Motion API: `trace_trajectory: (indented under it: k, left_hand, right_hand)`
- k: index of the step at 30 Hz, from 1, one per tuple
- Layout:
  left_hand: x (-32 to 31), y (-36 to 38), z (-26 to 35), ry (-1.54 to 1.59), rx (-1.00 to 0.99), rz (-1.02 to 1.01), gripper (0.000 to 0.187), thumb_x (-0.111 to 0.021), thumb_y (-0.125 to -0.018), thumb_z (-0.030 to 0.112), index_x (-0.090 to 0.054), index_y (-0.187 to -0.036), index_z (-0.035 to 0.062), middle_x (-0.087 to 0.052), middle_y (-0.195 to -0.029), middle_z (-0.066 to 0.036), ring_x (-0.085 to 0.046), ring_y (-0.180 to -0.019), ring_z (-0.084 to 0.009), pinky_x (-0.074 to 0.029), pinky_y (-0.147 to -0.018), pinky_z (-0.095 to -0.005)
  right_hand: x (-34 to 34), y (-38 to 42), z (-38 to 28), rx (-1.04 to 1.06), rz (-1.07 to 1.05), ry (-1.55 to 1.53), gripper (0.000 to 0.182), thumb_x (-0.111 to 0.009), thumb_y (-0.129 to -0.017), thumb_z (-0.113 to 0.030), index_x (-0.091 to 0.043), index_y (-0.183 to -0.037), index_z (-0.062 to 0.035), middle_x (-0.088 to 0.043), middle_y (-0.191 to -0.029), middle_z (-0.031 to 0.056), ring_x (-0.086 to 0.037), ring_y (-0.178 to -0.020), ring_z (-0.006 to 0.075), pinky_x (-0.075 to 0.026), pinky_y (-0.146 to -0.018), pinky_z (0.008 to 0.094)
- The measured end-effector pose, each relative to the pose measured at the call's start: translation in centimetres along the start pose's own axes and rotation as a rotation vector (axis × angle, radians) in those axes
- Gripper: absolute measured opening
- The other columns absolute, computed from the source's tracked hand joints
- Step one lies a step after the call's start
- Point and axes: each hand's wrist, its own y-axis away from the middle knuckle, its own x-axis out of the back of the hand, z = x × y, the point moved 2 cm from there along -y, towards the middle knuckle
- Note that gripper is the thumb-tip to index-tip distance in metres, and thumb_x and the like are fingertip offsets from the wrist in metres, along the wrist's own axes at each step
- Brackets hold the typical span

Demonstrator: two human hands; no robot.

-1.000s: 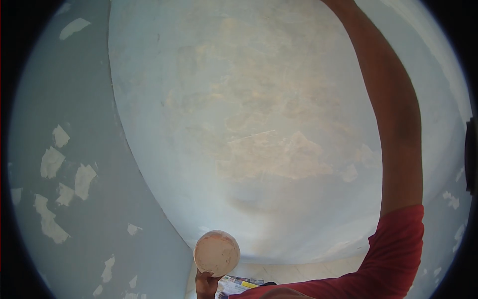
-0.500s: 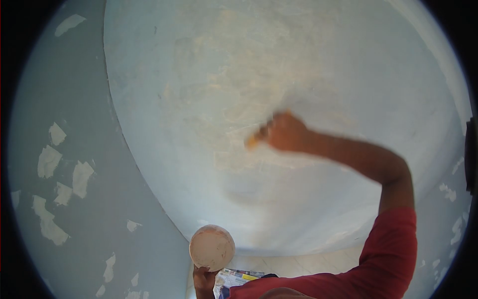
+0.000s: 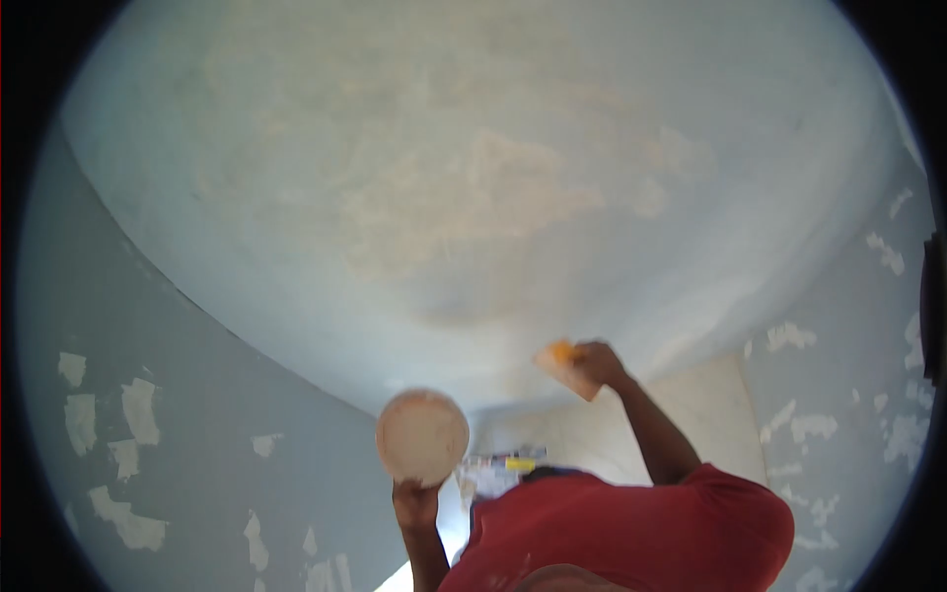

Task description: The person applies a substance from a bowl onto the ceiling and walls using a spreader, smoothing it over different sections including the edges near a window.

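My left hand [image 3: 416, 504] grips a round bowl [image 3: 423, 436] by its lower edge, the bowl's pale, smeared round face toward the camera. To the right, my right hand [image 3: 598, 363] is closed around a putty knife [image 3: 569, 369] with an orange handle and a broad, pale blade. The blade points to the left, between the bowl and my red sleeve in this view. Behind both hands stretches a large light-blue surface [image 3: 641, 266] with beige filler smears [image 3: 513, 183] across its middle.
Grey side walls carry white filler patches, on the left [image 3: 128, 518] and on the right [image 3: 814, 426]. Printed papers [image 3: 488, 477] lie beyond my body, near a pale tiled area [image 3: 631, 434]. A dark object [image 3: 932, 311] stands at the right edge.
My right hand has come down from the smeared surface with the putty knife and is nearer my body. The view has tilted; the bowl sits slightly higher in it, still in my left hand.
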Motion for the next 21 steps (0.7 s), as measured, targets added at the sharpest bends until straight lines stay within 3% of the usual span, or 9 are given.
trace_trajectory:
  k: [1, 2, 4, 6, 9, 13, 15, 19, 21]
  left_hand:
    - [-0.8, -0.7, -0.1, -0.031, 0.009, -0.030, 0.083, -0.059, -0.070, 0.006, -0.030, -0.148, 0.0031, -0.038, -0.146, -0.019, -0.041, -0.134, -0.0407, -0.043, -0.103, -0.0609]
    - [-1.7, -1.4, -0.5, -0.055, 0.020, -0.055, 0.082, -0.059, -0.071, 0.006, -0.030, -0.148, 0.0022, -0.038, -0.147, -0.020, -0.040, -0.134, -0.0406, -0.042, -0.104, -0.0607]
    - [-4.0, -2.5, -1.1, -0.071, 0.084, -0.049, 0.088, -0.061, -0.071, 0.007, -0.022, -0.149, -0.0020, -0.038, -0.148, -0.023, -0.040, -0.135, -0.0439, -0.041, -0.105, -0.0616]
    - [-7.3, -3.7, -1.8, -0.086, 0.121, -0.090, 0.086, -0.059, -0.072, 0.006, -0.023, -0.149, -0.0024, -0.038, -0.147, -0.024, -0.041, -0.135, -0.0437, -0.040, -0.107, -0.0619]
    - [-11.5, -5.0, -3.0, -0.118, 0.144, -0.140, 0.084, -0.058, -0.073, 0.007, -0.023, -0.148, -0.0036, -0.039, -0.146, -0.025, -0.043, -0.133, -0.0440, -0.039, -0.108, -0.0622]
    - [-14.5, -6.0, -5.1, -0.125, 0.178, -0.119, 0.083, -0.056, -0.073, 0.006, -0.023, -0.148, -0.0050, -0.040, -0.145, -0.026, -0.045, -0.132, -0.0443, -0.039, -0.109, -0.0606]
    - [-15.6, -6.3, -4.9, -0.014, 0.216, -0.124, 0.077, -0.052, -0.072, 0.001, -0.029, -0.145, -0.0013, -0.044, -0.140, -0.023, -0.050, -0.127, -0.0408, -0.050, -0.100, -0.0551]
    - [-16.2, -7.0, -4.7, -0.010, 0.224, -0.082, 0.076, -0.051, -0.072, -0.001, -0.028, -0.145, -0.0014, -0.044, -0.139, -0.025, -0.052, -0.124, -0.0414, -0.053, -0.098, -0.0546]
    - [-16.3, -7.1, -5.0, -0.018, 0.209, -0.036, 0.076, -0.049, -0.072, -0.002, -0.027, -0.145, -0.0018, -0.044, -0.139, -0.025, -0.054, -0.122, -0.0425, -0.055, -0.096, -0.0540]
  right_hand:
    - [1.4, 1.0, 0.1, -0.187, 0.013, -0.247, 0.020, -0.073, -0.086, -0.026, -0.073, -0.098, -0.0092, -0.072, -0.083, 0.0060, -0.062, -0.073, 0.0100, -0.053, -0.072, 0.0315]
    - [2.4, 1.8, 0.5, -0.227, 0.066, -0.813, 0.026, -0.072, -0.088, -0.026, -0.071, -0.100, -0.0034, -0.070, -0.086, 0.0055, -0.064, -0.076, 0.0130, -0.054, -0.073, 0.0316]
    - [6.6, 2.7, -2.9, -0.238, 0.102, -1.225, 0.035, -0.072, -0.090, -0.023, -0.064, -0.111, 0.0031, -0.067, -0.097, 0.0064, -0.064, -0.085, 0.0151, -0.054, -0.079, 0.0320]
    - [7.4, 2.7, -3.0, -0.249, 0.098, -1.407, 0.037, -0.068, -0.093, -0.021, -0.060, -0.118, 0.0047, -0.066, -0.106, 0.0097, -0.065, -0.092, 0.0160, -0.054, -0.081, 0.0313]
    - [7.5, 2.3, -3.6, -0.329, 0.094, -1.584, 0.037, -0.069, -0.091, -0.017, -0.059, -0.120, 0.0040, -0.065, -0.106, 0.0083, -0.063, -0.095, 0.0147, -0.052, -0.084, 0.0300]
    - [5.9, 2.3, -2.8, -0.312, 0.047, -1.560, 0.036, -0.068, -0.092, -0.015, -0.057, -0.121, 0.0025, -0.064, -0.109, 0.0071, -0.062, -0.099, 0.0149, -0.052, -0.087, 0.0321]
    - [6.2, 2.3, -3.7, -0.259, 0.149, -1.444, 0.035, -0.068, -0.091, -0.013, -0.058, -0.120, 0.0027, -0.064, -0.108, 0.0067, -0.062, -0.099, 0.0144, -0.051, -0.085, 0.0308]
    - [7.3, 2.0, -5.6, -0.249, 0.249, -1.371, 0.032, -0.068, -0.091, -0.014, -0.060, -0.117, 0.0018, -0.066, -0.105, 0.0055, -0.063, -0.097, 0.0142, -0.050, -0.083, 0.0298]
    - [8.1, 2.4, -6.4, -0.188, 0.393, -0.856, 0.028, -0.065, -0.092, -0.012, -0.062, -0.116, 0.0003, -0.069, -0.096, 0.0081, -0.066, -0.084, 0.0145, -0.053, -0.078, 0.0301]
